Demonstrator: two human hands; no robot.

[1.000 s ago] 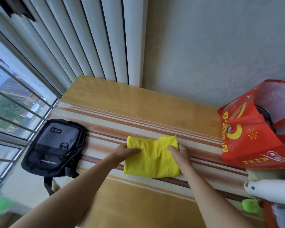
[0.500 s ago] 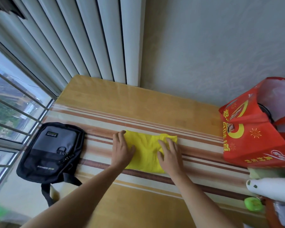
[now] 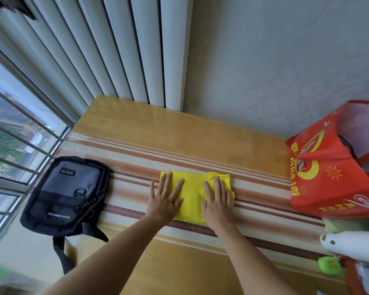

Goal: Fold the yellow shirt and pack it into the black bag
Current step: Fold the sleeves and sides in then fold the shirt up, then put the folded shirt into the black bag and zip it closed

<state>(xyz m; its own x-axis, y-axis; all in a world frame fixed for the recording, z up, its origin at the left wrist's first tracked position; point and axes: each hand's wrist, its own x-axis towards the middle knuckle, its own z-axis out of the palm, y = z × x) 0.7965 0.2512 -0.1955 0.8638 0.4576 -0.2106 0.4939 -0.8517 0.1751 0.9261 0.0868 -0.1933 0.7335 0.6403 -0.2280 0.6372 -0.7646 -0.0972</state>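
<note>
Yellow shirt (image 3: 193, 194), folded, frame centre: my left hand (image 3: 165, 202), right hand (image 3: 218, 204) flat, fingers straight, pressing. Black bag (image 3: 66, 194) lower left, label unreadable.

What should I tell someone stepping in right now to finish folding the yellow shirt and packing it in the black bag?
Left hand: flat, fingers straight, pressing the left part of the yellow shirt.
Right hand: flat, pressing the shirt's right part.
Shirt: folded into a small rectangle on the striped table, between the two hands.
Black bag: lying flat at the table's left end by the window, apart from the shirt; its zips look closed, though I cannot be sure.
Done: the folding looks finished.
Left: open the bag, lift the shirt and put it inside.
</note>
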